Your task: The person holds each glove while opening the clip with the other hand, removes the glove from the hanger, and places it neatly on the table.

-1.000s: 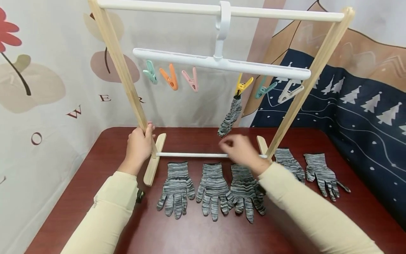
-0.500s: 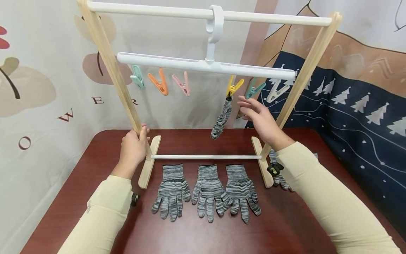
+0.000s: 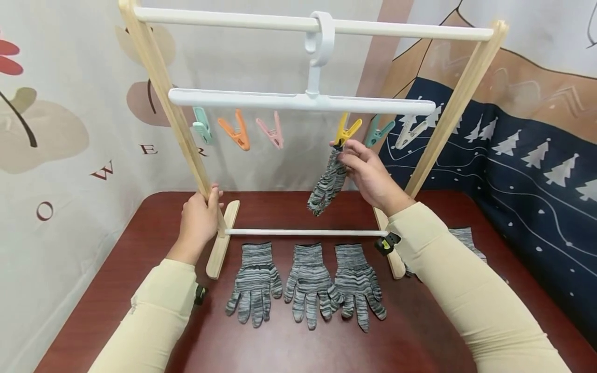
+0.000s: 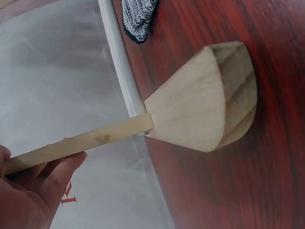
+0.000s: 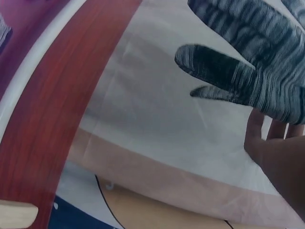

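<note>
A grey-and-black striped knit glove (image 3: pixel 326 181) hangs by its cuff from a yellow clothespin (image 3: pixel 344 130) under the white hanger (image 3: pixel 261 99). My right hand (image 3: pixel 370 173) holds this glove near the cuff, just below the clothespin, thumb in front and fingers partly hidden behind the knit. In the right wrist view the hanging glove (image 5: pixel 271 71) fills the upper right corner, its fingers spread. Low on the left wooden post (image 3: pixel 174 103) of the rack, my left hand (image 3: pixel 199 215) grips the wood; the left wrist view shows fingers around the post (image 4: pixel 95 139).
Three matching gloves (image 3: pixel 255 280) lie flat before the rack's lower bar (image 3: pixel 303 232). More gloves (image 3: pixel 462 237) lie at right, partly hidden by my sleeve. Orange (image 3: pixel 237 132), pink (image 3: pixel 272 132), green (image 3: pixel 202 127), teal (image 3: pixel 377 132) and white (image 3: pixel 409 133) clothespins hang without gloves.
My right hand has risen from below the hanging glove, passed to its right, and now holds it near the cuff. The glove has turned slightly. My left hand keeps its grip.
</note>
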The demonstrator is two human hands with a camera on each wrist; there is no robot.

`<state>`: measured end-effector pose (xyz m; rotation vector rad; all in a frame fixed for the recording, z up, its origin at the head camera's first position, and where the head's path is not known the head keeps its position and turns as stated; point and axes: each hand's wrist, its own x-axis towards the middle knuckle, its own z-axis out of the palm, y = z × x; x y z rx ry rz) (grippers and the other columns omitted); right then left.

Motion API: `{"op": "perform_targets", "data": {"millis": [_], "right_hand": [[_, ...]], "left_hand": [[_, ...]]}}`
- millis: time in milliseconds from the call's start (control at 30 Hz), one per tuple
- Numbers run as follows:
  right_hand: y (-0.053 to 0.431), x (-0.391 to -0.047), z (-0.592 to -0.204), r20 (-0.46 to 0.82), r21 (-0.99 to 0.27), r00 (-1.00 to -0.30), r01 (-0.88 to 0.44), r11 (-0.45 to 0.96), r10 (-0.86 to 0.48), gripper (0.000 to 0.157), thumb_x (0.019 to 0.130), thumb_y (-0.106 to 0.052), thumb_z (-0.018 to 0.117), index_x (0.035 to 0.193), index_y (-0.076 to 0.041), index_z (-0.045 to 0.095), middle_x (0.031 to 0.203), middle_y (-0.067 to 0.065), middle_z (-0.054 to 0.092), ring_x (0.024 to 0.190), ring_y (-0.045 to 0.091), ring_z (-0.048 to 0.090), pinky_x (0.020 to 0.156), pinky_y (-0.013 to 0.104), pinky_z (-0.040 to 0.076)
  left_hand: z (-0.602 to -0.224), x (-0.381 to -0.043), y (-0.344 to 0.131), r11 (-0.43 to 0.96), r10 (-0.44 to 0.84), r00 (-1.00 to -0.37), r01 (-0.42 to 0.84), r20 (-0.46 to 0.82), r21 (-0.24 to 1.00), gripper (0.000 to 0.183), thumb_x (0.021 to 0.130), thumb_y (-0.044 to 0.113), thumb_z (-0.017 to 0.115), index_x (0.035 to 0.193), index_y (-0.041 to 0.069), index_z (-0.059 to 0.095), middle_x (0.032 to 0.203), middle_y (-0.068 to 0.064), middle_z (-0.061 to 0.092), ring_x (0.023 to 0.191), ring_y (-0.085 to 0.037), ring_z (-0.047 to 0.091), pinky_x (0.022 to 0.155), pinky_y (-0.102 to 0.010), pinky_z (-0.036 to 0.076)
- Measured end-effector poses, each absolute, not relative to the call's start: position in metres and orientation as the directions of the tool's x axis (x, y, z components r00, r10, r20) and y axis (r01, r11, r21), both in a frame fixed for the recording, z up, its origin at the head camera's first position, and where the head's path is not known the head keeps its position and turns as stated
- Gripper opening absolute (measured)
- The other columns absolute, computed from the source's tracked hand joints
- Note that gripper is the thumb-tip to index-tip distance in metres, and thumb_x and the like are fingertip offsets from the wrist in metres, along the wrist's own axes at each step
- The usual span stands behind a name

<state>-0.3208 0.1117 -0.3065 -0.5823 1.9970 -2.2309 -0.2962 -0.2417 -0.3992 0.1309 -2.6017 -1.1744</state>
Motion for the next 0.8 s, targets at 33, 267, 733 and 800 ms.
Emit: {"op": "perform_targets", "data": {"millis": [33,267,733,800], "right_hand": [[0.111,-0.319,-0.306,0.215,-0.972,-0.924,-0.172,-0.158,-0.317,0.032,0.101,-0.010,0.047,0.132,-0.010,0.054,0.112,-0.007,0.063,0.098,0.009,0.055,0.087,0.026,0.044],[0.111,-0.306,-0.304,0.141,-0.980,-0.932,-0.083,-0.183,-0.335,0.021,0.104,-0.014,0.048,0.121,-0.013,0.059,0.102,-0.003,0.066,0.094,0.010,0.063,0.084,0.025,0.052],[0.107,-0.289,-0.302,0.097,-0.990,-0.952,-0.062,-0.128,-0.289,0.009,0.102,-0.013,0.054,0.096,-0.010,0.061,0.087,-0.002,0.064,0.084,0.011,0.061,0.078,0.026,0.051],[0.105,-0.288,-0.301,0.096,-0.995,-0.960,-0.082,-0.063,-0.262,0.010,0.100,-0.015,0.056,0.106,-0.009,0.060,0.102,-0.002,0.064,0.101,0.011,0.058,0.091,0.028,0.047]], "left_hand": [[-0.399,-0.296,-0.242,0.664,-0.197,-0.955,0.035,0.221,0.747,0.055,0.109,0.042,0.032,0.142,0.004,0.053,0.130,-0.014,0.067,0.106,-0.034,0.072,0.088,-0.052,0.055],[-0.395,-0.293,-0.240,0.663,-0.208,-0.957,0.013,0.201,0.749,0.058,0.108,0.046,0.030,0.142,0.005,0.053,0.131,-0.015,0.067,0.107,-0.033,0.071,0.088,-0.052,0.055],[-0.348,-0.244,-0.190,0.596,-0.247,-0.561,0.555,0.790,0.580,0.043,0.091,0.015,0.064,0.133,0.006,0.060,0.130,-0.020,0.057,0.123,-0.034,0.047,0.103,-0.039,0.035],[-0.327,-0.241,-0.163,0.560,-0.158,-0.488,0.672,0.859,0.485,0.037,0.090,0.015,0.067,0.126,0.004,0.065,0.122,-0.019,0.062,0.118,-0.032,0.053,0.100,-0.034,0.039]]}}
